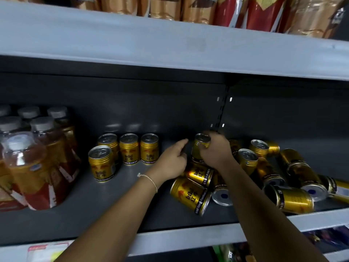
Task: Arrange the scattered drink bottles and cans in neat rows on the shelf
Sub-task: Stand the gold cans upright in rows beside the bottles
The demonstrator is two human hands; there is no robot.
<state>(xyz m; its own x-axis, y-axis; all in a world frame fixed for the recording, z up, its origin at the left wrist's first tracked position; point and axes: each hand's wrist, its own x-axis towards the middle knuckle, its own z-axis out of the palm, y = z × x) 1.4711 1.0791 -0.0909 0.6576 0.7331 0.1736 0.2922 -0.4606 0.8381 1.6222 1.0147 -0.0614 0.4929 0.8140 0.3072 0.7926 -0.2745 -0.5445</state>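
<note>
Several gold drink cans lie tumbled in a heap [272, 178] on the right half of the dark shelf [113, 210]. My right hand [215, 150] grips one upright gold can [200, 146] near the back, above the heap. Just left of that can is my left hand [173, 161], its fingers loosely curled and its thumb pointing toward the can; it holds nothing that I can see. Three gold cans stand in a row [130, 148] at the back, and another upright can [101, 163] stands in front of them on the left.
Tea bottles with grey caps [32, 157] stand packed at the shelf's left end. A grey shelf board [170, 46] hangs overhead, with gold and red packages on top. A slotted upright [222, 108] splits the back wall. Bare shelf floor lies between the standing cans and the heap.
</note>
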